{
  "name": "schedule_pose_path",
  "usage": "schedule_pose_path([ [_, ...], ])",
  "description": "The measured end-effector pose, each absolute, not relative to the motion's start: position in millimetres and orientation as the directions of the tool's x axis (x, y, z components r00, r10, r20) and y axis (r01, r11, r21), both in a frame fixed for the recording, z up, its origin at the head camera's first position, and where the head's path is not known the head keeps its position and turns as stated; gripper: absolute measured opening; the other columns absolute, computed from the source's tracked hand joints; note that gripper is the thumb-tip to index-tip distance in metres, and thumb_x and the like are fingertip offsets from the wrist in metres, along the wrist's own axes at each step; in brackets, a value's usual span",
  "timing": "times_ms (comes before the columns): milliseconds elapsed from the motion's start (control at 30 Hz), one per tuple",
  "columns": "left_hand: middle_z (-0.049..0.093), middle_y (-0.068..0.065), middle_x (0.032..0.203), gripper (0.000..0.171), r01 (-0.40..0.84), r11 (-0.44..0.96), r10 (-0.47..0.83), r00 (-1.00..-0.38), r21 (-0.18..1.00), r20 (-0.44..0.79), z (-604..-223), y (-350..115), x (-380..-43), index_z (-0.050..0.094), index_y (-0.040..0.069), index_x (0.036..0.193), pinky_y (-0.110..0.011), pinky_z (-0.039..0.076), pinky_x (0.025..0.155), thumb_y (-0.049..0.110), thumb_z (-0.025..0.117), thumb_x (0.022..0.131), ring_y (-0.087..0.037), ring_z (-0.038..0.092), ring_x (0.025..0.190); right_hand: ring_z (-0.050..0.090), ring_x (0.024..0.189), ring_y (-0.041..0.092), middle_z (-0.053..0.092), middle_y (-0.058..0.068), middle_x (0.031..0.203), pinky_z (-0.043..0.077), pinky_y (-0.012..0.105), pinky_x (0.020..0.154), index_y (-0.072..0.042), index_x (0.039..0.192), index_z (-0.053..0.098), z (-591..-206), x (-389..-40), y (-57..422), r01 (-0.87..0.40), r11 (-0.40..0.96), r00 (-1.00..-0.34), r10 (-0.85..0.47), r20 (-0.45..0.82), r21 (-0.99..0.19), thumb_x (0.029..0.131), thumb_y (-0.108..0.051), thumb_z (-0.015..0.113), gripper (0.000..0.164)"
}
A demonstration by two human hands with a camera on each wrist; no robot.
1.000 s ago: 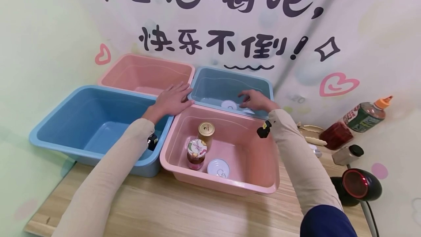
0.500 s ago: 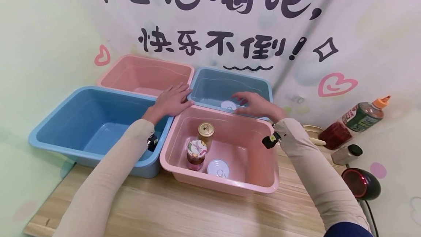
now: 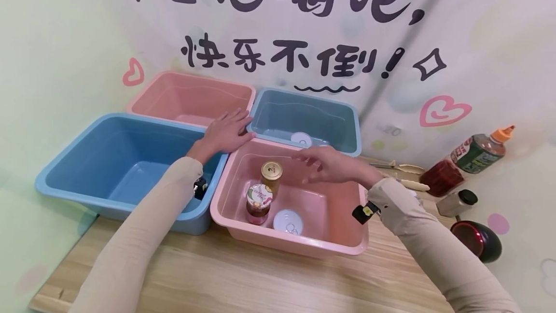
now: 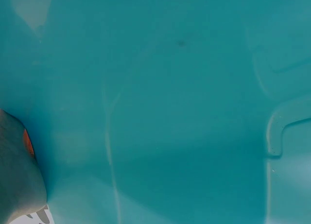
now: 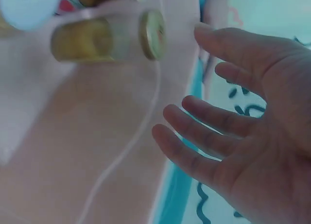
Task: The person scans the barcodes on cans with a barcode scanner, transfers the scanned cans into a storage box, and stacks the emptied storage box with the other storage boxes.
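My left hand [image 3: 228, 132] rests palm down where the rims of the bins meet, fingers extended. My right hand [image 3: 327, 164] hovers over the back of the front pink bin [image 3: 299, 245], its fingers spread and holding nothing. Below and left of it in that bin stand a gold-lidded jar [image 3: 272, 172], a jar with a patterned white lid [image 3: 259, 197] and a can with a ring-pull top [image 3: 288, 222]. The right wrist view shows the gold-lidded jar [image 5: 87, 39] beyond the spread fingers. Behind, the back blue bin [image 3: 334, 115] holds a pale can [image 3: 301, 139] and part of another.
A large blue bin [image 3: 143, 177] stands at left and a second pink bin [image 3: 191, 98] behind it. On the right are tongs [image 3: 410, 168], a sauce bottle [image 3: 479, 151], a dark-capped jar [image 3: 458, 203] and a black device [image 3: 477, 240]. The wooden table [image 3: 243, 279] runs along the front.
My right hand has come up out of the back blue bin and moved toward me, over the front pink bin, with its fingers spread. The left hand has stayed in place.
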State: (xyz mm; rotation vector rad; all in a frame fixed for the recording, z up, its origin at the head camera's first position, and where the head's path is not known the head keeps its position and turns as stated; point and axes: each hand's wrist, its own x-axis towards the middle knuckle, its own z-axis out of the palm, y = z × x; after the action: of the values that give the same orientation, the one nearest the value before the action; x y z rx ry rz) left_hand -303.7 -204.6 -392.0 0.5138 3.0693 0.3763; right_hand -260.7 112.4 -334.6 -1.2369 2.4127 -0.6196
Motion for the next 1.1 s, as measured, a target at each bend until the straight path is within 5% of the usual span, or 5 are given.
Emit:
schedule_pose_path([
  [133,0.021,-0.010,0.167,0.070,0.323,0.918,0.325,-0.945,0.229,0.031,-394,-205,-305,0.033,0.013,0.157,-0.053,0.011,0.127,0.054,0.042,0.101,-0.031,0.009,0.157,0.068,0.108,0.034,0.066,0.016,0.122,0.059,0.047,0.089,-0.005,0.128,0.061,-346,-249,108,-0.694,0.525,-0.500,-0.844,-0.194,-0.492,0.083,-0.015,0.080,0.049],
  [400,0.021,-0.010,0.168,0.070,0.316,0.923,0.318,-0.948,0.218,0.029,-394,-206,-306,0.033,0.013,0.157,-0.053,0.009,0.127,0.054,0.043,0.100,-0.032,0.010,0.157,0.066,0.113,0.027,0.064,0.008,0.136,0.056,0.043,0.096,-0.011,0.137,0.059,-370,-237,97,-0.666,0.556,-0.405,-0.829,-0.385,-0.497,0.083,-0.015,0.081,0.058],
  [633,0.021,-0.012,0.167,0.070,0.321,0.919,0.322,-0.946,0.228,0.033,-395,-205,-306,0.033,0.012,0.157,-0.054,0.009,0.126,0.053,0.043,0.101,-0.034,0.010,0.157,0.065,0.116,0.035,0.064,0.012,0.134,0.057,0.042,0.096,-0.011,0.137,0.060,-395,-235,87,-0.608,0.632,-0.381,-0.763,-0.522,-0.481,0.082,-0.011,0.082,0.059],
  [1100,0.021,-0.011,0.167,0.070,0.318,0.920,0.320,-0.947,0.229,0.030,-394,-204,-306,0.033,0.013,0.157,-0.054,0.010,0.127,0.054,0.043,0.100,-0.033,0.010,0.157,0.059,0.114,0.022,0.063,0.002,0.127,0.053,0.042,0.102,-0.020,0.134,0.061,-423,-234,79,-0.564,0.715,-0.413,-0.678,-0.609,-0.413,0.077,-0.009,0.085,0.063],
])
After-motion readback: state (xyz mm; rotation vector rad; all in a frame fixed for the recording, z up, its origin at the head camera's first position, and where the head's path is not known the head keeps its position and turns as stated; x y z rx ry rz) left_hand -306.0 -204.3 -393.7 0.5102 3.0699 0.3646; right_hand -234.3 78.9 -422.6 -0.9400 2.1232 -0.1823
